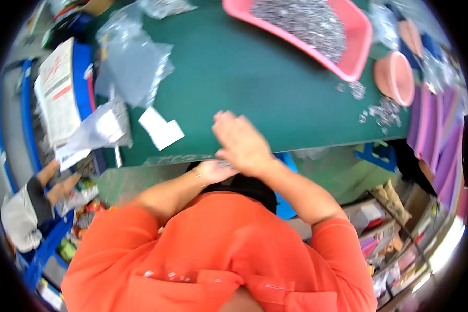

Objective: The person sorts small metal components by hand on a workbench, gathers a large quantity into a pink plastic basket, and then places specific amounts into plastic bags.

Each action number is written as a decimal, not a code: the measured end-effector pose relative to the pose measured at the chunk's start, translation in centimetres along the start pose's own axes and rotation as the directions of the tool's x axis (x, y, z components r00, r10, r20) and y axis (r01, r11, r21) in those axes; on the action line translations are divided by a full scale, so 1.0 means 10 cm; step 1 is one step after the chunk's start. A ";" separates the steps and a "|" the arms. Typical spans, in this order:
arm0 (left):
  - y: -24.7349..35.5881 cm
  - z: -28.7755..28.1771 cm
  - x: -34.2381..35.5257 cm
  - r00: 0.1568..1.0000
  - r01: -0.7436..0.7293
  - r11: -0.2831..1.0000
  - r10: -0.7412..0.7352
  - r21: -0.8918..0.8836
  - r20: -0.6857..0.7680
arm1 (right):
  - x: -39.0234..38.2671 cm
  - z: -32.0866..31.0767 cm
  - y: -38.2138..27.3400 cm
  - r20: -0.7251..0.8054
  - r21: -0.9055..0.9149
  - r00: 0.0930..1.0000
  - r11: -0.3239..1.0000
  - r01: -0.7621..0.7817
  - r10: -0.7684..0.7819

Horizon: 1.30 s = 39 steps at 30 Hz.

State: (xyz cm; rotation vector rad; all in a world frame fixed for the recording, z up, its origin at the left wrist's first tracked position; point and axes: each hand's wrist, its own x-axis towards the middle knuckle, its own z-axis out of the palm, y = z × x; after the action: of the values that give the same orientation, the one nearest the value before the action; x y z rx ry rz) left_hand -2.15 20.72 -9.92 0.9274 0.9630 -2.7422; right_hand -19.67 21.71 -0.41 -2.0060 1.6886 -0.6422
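My left hand (213, 171) is palm up at the front edge of the green table (192, 78), partly under my right hand, with small grey metal pieces (224, 163) in its palm; its fingertips are hidden. My right hand (242, 140) lies flat and slightly blurred over it, fingers stretched out. White paper slips (161, 131) lie left of my hands. To their right are loose metal rings (387, 112) beside a small pink tub (392, 78).
A pink tray (356, 44) of metal pieces sits at the back. Plastic bags (127, 67) and a paper stack (57, 88) lie left. A person (21, 213) is at lower left. Purple items (439, 135) hang right, above cluttered shelving (382, 234).
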 end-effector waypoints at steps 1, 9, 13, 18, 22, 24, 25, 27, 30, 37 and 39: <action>-0.18 0.51 -0.12 0.928 -0.113 0.955 0.200 0.274 -0.315 | -0.11 0.10 -0.04 0.046 0.098 0.998 0.994 0.041 -0.046; -0.20 0.86 -0.58 0.959 0.276 0.877 -0.222 0.393 -0.178 | -0.44 -0.62 0.04 -0.398 0.420 0.858 0.896 -0.144 0.325; -0.28 1.99 -0.30 0.998 0.043 0.917 -0.055 0.397 0.019 | -0.64 -1.10 0.44 -0.561 0.517 0.545 0.778 -0.357 0.623; -0.12 3.54 0.62 0.747 -0.644 0.351 0.482 0.680 0.459 | -1.06 -1.28 1.23 -0.751 0.291 0.309 0.713 -0.638 0.583; 0.23 3.81 1.29 0.462 -0.228 -0.791 0.425 0.568 0.778 | -0.78 -1.41 1.65 -0.766 0.244 0.281 0.667 -0.704 0.578; 0.30 3.70 1.40 0.449 -0.082 -0.950 0.234 0.300 0.862 | -0.69 -1.39 1.84 -0.768 0.138 0.326 0.640 -0.756 0.551; 0.20 3.67 1.35 0.471 -0.063 -0.950 0.242 0.306 0.848 | -0.66 -1.37 1.90 -0.759 0.083 0.352 0.618 -0.781 0.548; 0.14 3.58 1.19 0.329 -0.104 -0.966 0.192 0.237 0.925 | -0.63 -1.36 1.95 -0.717 0.013 0.432 0.630 -0.777 0.547; 0.16 3.46 0.76 0.209 -0.189 -0.922 0.299 0.338 0.931 | -0.61 -1.40 2.09 -0.690 -0.247 0.647 0.734 -0.633 0.326; 0.74 3.09 -0.52 -0.171 -0.090 -0.888 0.459 0.450 0.872 | -0.75 -1.52 2.32 -0.597 -0.318 0.765 0.805 -0.501 0.241; 1.03 2.93 -0.96 -0.178 0.232 -0.801 0.523 0.552 0.834 | -0.69 -1.60 2.26 -0.679 -0.093 0.643 0.828 -0.553 0.353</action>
State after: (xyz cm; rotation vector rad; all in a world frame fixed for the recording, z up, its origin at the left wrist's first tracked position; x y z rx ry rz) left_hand -6.65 -5.92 8.12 1.4235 -1.9062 -0.4382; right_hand -48.03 24.38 -1.77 -1.4619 2.7350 -1.0014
